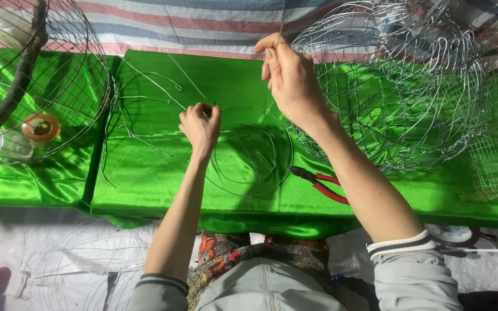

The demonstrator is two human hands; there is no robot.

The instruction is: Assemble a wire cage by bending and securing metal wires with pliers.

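My left hand (200, 124) is closed in a pinch on the top of several thin wire rings (253, 151) that lie flat on the green satin cloth (145, 178). My right hand (288, 78) is raised above and to the right of them, with finger and thumb pinched on a thin strand of wire (188, 80) that runs slanting down to my left hand. Red-handled pliers (321, 183) lie on the cloth just under my right forearm.
A pile of rounded wire frames (399, 86) stands at the right. A wire-mesh cage (30, 75) with tape rolls (40, 128) beneath it sits at the left. Loose wire pieces (139, 115) lie left of my left hand. White sheeting covers the floor.
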